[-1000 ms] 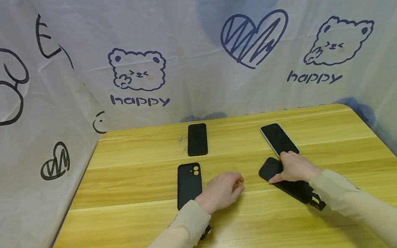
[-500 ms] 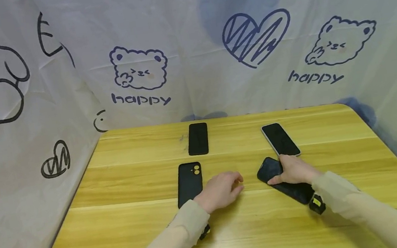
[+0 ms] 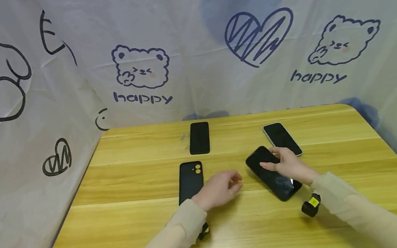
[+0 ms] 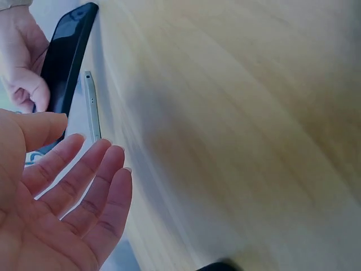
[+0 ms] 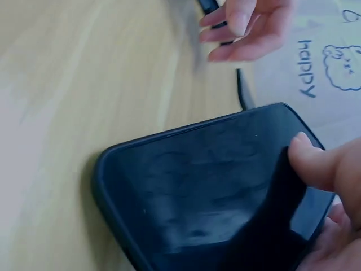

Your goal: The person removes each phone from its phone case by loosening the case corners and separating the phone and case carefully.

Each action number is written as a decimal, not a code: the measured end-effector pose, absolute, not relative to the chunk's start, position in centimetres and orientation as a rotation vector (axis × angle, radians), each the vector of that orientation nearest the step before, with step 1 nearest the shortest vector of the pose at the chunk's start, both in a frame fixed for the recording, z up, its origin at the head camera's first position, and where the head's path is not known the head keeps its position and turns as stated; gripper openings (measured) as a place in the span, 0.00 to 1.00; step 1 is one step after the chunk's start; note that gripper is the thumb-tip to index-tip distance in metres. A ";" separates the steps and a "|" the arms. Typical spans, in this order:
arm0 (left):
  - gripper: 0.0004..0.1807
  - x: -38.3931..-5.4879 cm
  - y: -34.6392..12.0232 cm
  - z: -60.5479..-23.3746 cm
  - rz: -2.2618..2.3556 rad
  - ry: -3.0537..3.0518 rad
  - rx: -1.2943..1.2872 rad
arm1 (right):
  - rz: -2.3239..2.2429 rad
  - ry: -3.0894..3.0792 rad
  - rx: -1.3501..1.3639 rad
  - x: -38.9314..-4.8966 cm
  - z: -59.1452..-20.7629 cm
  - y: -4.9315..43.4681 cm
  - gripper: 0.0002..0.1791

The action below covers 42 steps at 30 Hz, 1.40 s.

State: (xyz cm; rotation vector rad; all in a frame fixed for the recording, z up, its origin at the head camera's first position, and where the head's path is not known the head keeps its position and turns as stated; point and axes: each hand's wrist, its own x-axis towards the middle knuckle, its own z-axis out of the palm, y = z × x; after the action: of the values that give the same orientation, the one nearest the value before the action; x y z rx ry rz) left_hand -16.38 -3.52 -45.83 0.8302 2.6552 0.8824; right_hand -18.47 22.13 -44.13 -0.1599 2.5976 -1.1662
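My right hand (image 3: 291, 166) grips a black phone in a dark case (image 3: 272, 175), thumb across its glossy screen and fingers underneath. The right wrist view shows that screen (image 5: 186, 180) up close, tilted above the wood. My left hand (image 3: 218, 190) holds nothing; its fingers (image 4: 104, 186) are loosely bent, palm facing the right hand. A black phone case (image 3: 190, 180) with two camera holes lies just left of that hand, partly covered by the forearm.
Behind the held phone lies a phone with a pale edge (image 3: 282, 139). Another flat black phone-shaped piece (image 3: 199, 138) lies near the back edge of the wooden table (image 3: 122, 181). Printed cloth (image 3: 199, 77) hangs around the table's back and sides.
The right hand has raised the cased phone off the table and drawn it slightly left, tilting its screen into view. The left hand stays nearly still.
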 end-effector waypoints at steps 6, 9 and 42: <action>0.14 -16.6 -3.7 -45.8 1.099 2.538 0.691 | -1.412 2.585 -0.155 -18.5 -43.5 20.9 0.32; 0.15 -16.7 -3.8 -45.7 1.209 2.491 0.631 | -1.556 2.565 -0.124 -18.8 -43.4 20.4 0.20; 0.23 -17.5 -2.5 -45.5 1.951 1.930 0.179 | -2.419 2.003 0.105 -19.9 -41.4 12.8 0.23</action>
State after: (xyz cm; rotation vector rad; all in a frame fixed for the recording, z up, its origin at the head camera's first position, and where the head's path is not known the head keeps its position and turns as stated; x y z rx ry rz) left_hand -17.45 -2.49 -45.52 0.1794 1.9297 1.9507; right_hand -19.87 12.80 -41.43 0.1050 2.0033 -2.4186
